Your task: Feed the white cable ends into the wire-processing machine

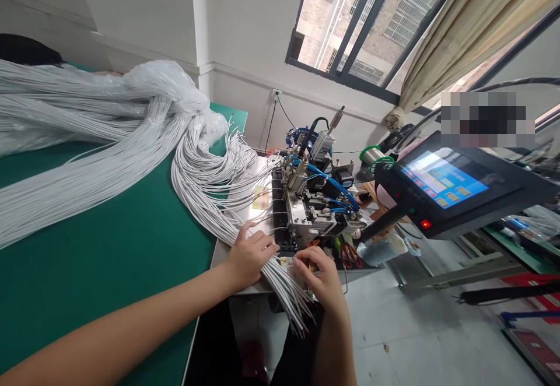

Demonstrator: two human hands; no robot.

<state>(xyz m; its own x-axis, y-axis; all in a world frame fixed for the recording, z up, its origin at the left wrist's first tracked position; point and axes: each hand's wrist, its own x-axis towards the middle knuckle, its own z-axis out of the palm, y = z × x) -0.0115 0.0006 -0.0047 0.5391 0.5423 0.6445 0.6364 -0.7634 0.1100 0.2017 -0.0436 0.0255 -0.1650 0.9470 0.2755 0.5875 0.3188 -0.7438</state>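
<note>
Hundreds of white wires point(131, 158) run from upper left across the green table point(109, 269) to lower centre, their ends fanned toward the machine point(306, 208). My left hand point(251, 255) lies flat on them, fingers open, pinning the bundle. My right hand point(319, 275) sits at the machine's front edge, fingers curled shut — what they pinch I cannot tell. A touchscreen point(441, 182) stands at right.

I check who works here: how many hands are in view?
2. The left hand rests on the white wires before the machine; the right hand is just right of it, fingers curled. No other hand shows.
</note>
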